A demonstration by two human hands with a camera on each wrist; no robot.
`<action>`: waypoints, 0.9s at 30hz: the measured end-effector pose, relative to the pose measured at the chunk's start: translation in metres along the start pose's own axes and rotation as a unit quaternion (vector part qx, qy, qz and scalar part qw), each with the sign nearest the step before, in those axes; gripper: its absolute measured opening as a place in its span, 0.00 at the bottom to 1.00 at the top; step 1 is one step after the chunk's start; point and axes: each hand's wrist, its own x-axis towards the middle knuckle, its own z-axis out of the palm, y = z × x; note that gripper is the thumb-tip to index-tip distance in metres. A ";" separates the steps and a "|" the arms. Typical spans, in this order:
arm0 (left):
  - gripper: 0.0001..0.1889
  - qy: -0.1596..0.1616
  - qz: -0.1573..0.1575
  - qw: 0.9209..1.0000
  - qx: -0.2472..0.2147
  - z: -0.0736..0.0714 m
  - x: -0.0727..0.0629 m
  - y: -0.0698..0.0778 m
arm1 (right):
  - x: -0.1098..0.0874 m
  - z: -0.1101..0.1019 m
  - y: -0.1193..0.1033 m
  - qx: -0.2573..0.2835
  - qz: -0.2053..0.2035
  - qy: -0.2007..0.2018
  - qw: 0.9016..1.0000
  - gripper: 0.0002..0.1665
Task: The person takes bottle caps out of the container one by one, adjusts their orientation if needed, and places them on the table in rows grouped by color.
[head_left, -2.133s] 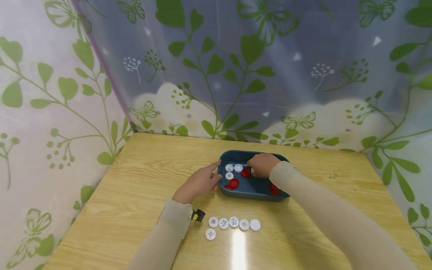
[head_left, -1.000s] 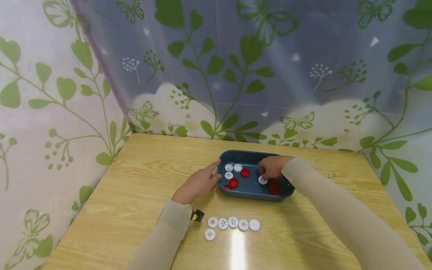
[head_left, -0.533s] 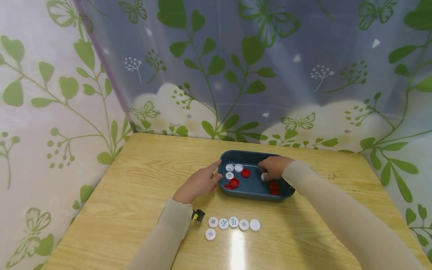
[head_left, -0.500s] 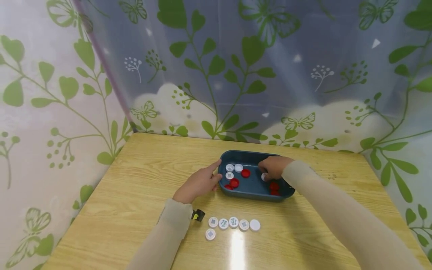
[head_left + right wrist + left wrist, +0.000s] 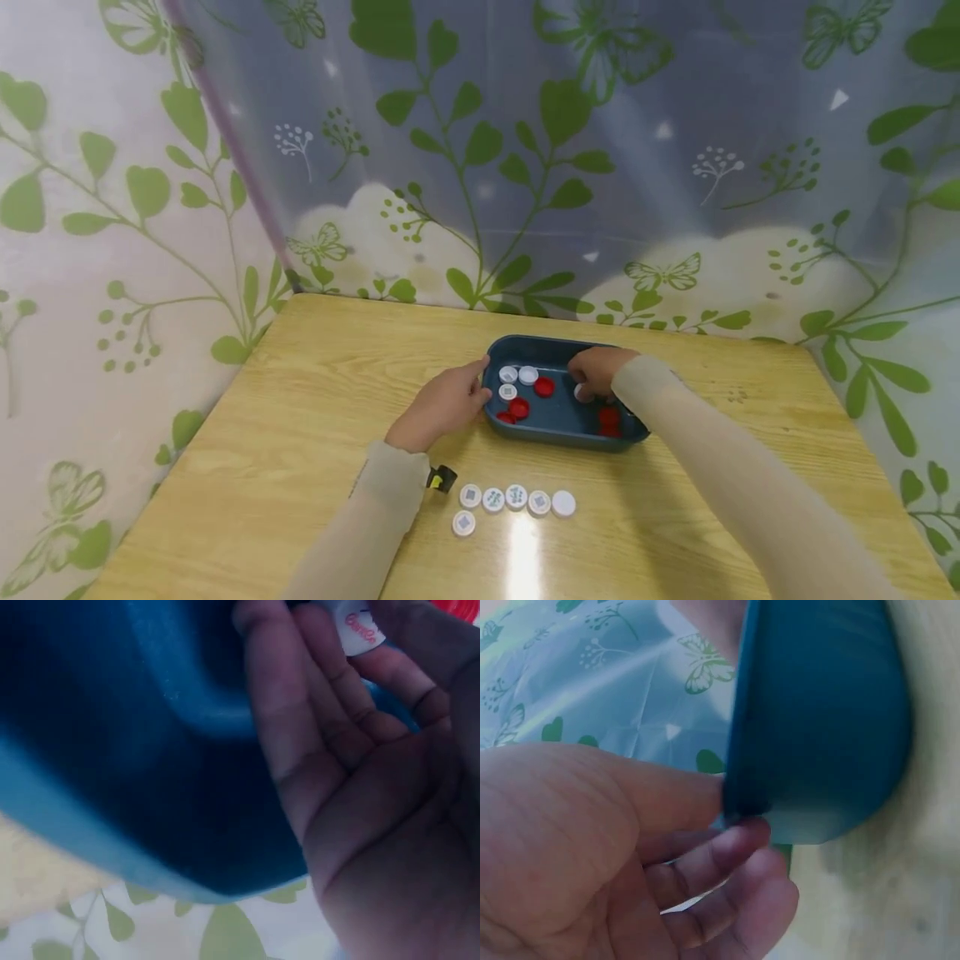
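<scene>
A dark blue plastic tray [image 5: 547, 435] lies on the wooden table. My left hand [image 5: 442, 406] grips its left end; in the left wrist view the thumb [image 5: 682, 799] touches the rim and the other fingers are curled by it. My right hand [image 5: 602, 372] is inside the right half of the tray, pinching a white bottle cap [image 5: 358, 628] with red lettering on its side. At the tray's left lie several white caps [image 5: 528, 376] and red caps [image 5: 518, 407]. More red caps [image 5: 609, 421] lie near the right hand, partly hidden by it.
On the table [image 5: 337, 367] in front of the tray is a row of several white caps [image 5: 516, 497] with printed tops, one plain. Another white cap [image 5: 463, 523] lies below the row's left end. A patterned curtain [image 5: 480, 167] stands behind the table.
My right hand moved right inside the tray, set its fingers on a white cap there, and now shifts slightly left with it. The left hand stays at the tray's left end.
</scene>
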 end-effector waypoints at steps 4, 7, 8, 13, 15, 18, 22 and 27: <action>0.31 0.014 0.020 0.999 0.033 -0.006 0.001 0.003 | 0.003 0.000 0.003 0.051 0.014 -0.014 0.998 0.16; 0.39 -0.011 0.021 1.000 0.020 -0.007 -0.001 0.003 | 0.005 0.002 0.007 0.074 0.027 -0.021 0.997 0.17; 0.43 -0.020 0.021 0.999 0.016 -0.007 -0.002 0.003 | 0.006 0.002 0.008 0.079 0.031 -0.023 0.996 0.17; 0.50 -0.042 0.020 0.999 0.014 -0.009 -0.004 0.003 | 0.011 0.003 0.011 0.075 0.039 -0.027 0.996 0.15; 0.50 -0.045 0.018 0.999 0.014 -0.009 -0.004 0.003 | 0.012 0.003 0.011 0.074 0.043 -0.029 0.996 0.15; 0.49 -0.049 0.014 0.999 0.009 -0.009 -0.004 0.004 | 0.014 0.004 0.013 0.072 0.048 -0.031 0.996 0.16; 0.50 -0.052 0.006 0.999 -0.002 -0.008 -0.004 0.007 | 0.015 0.004 0.016 0.061 0.048 -0.029 0.997 0.16; 0.50 -0.055 -0.013 0.998 -0.012 -0.008 -0.006 0.008 | 0.017 0.002 0.015 -0.024 0.025 0.003 0.999 0.14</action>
